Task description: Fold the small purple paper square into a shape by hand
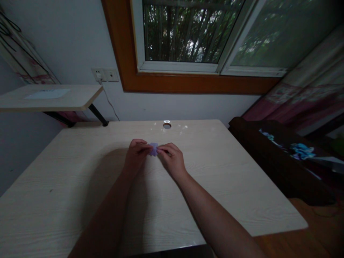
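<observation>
A small folded piece of purple paper (153, 148) is held between both hands above the middle of a pale wooden desk (80, 186). My left hand (136, 154) pinches its left side with fingers curled. My right hand (172, 156) pinches its right side, fingers pressed together. Both forearms reach in from the bottom edge. Most of the paper is hidden by the fingertips.
A round cable hole (167, 125) sits near the desk's far edge. A raised side shelf (51, 97) stands at the left, under a wall socket (105, 75). A window is above, and dark furniture (282, 161) with cloth on it stands at the right.
</observation>
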